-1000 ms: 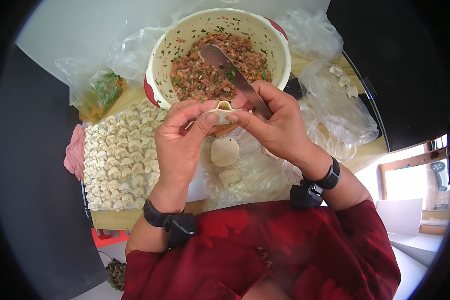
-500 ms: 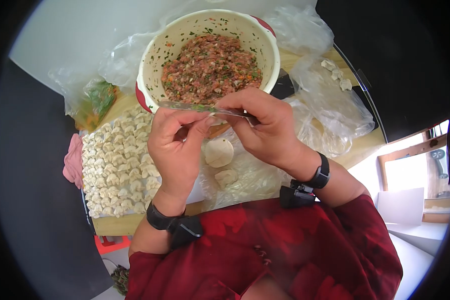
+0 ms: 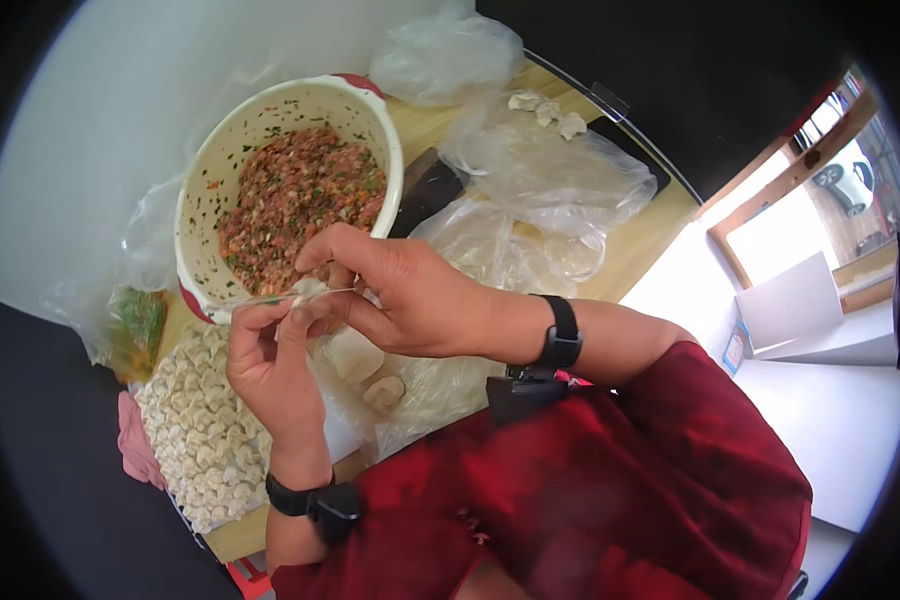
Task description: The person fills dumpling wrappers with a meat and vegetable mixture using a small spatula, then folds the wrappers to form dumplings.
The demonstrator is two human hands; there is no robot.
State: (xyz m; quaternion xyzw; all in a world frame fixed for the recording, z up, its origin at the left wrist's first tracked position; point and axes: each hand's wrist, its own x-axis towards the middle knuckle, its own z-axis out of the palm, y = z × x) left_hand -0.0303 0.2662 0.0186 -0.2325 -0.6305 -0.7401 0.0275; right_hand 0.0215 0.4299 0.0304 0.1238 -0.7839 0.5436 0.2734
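My left hand (image 3: pixel 275 370) is closed, its thumb and fingertips pinching a small pale dumpling (image 3: pixel 308 288) just over the near rim of the filling bowl. My right hand (image 3: pixel 400 290) meets it there, fingers curled around a thin flat spreader (image 3: pixel 265 300) seen nearly edge-on, with fingertips beside the dough. Fingers hide part of both. Behind them sits a large cream bowl (image 3: pixel 192 200) of minced meat filling (image 3: pixel 295 195) with green and orange bits. Below my right hand lie a round dough wrapper (image 3: pixel 355 355) and a smaller piece of dough (image 3: pixel 383 394).
Many finished dumplings (image 3: pixel 205 430) stand in rows at left, beside a pink cloth (image 3: pixel 138 440). A bag of greens (image 3: pixel 135 325) lies left of the bowl. Clear plastic bags (image 3: pixel 540 165) spread to the right, with several dough pieces (image 3: pixel 548 110) at the far edge.
The view has turned to the right, so the bowl appears further left and lower. Both hands stay together at the bowl's near rim; the pale dumpling now shows between their fingertips.
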